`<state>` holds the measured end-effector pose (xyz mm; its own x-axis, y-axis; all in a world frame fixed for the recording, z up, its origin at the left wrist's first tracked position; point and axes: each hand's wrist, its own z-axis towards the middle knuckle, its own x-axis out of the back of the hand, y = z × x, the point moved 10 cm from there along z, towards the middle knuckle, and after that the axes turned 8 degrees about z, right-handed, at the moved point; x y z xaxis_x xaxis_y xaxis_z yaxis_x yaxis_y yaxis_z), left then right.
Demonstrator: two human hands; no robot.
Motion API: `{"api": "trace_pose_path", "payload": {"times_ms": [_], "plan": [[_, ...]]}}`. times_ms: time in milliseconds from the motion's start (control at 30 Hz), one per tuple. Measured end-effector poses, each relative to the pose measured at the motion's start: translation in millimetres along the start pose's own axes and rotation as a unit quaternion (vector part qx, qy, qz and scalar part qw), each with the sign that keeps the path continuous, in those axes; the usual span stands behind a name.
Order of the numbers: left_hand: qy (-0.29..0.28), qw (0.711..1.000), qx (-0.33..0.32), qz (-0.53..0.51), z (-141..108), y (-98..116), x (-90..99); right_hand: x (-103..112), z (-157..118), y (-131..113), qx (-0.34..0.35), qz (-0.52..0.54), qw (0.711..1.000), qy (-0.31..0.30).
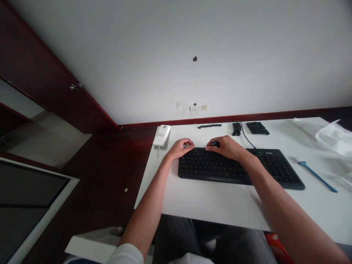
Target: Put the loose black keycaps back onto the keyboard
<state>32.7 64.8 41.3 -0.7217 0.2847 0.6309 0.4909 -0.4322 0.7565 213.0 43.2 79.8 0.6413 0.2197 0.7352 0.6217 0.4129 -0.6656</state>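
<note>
A black keyboard (214, 167) lies flat on the white table (209, 198), its cable running off the back edge. My left hand (181, 147) rests at its back left corner, fingers curled in toward the thumb; whatever is between the fingertips is too small to make out. Over the back edge, right of my left hand, my right hand (227, 146) is closed, thumb and fingers brought together. A small dark patch shows inside its curl, and I cannot tell what it is.
Behind the keyboard lie a row of black keycaps (209, 125), a small keycap cluster (236, 129) and a larger keycap block (257, 128). A white device (161, 135) sits at the left edge. To the right are a blue tool (317, 176) and crumpled white plastic (334, 137).
</note>
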Motion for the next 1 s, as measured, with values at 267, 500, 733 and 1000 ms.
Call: {"api": "trace_pose_path", "payload": {"times_ms": [267, 500, 733, 1000], "plan": [[0.109, 0.994, 0.026, 0.001, 3, -24, 15.0, 35, 0, 8, -0.028, 0.343, 0.916, 0.205], [0.131, 0.991, 0.030, -0.021, 3, -22, 15.9, -2, 28, -11, -0.042, 0.616, 0.774, 0.142], [0.151, 0.986, 0.055, -0.054, 3, -27, 19.7, -18, 56, -49, -0.039, 0.638, 0.769, 0.023], [0.147, 0.984, 0.068, -0.070, 5, -32, 18.6, -49, 64, -50, -0.010, 0.617, 0.785, 0.052]]}}
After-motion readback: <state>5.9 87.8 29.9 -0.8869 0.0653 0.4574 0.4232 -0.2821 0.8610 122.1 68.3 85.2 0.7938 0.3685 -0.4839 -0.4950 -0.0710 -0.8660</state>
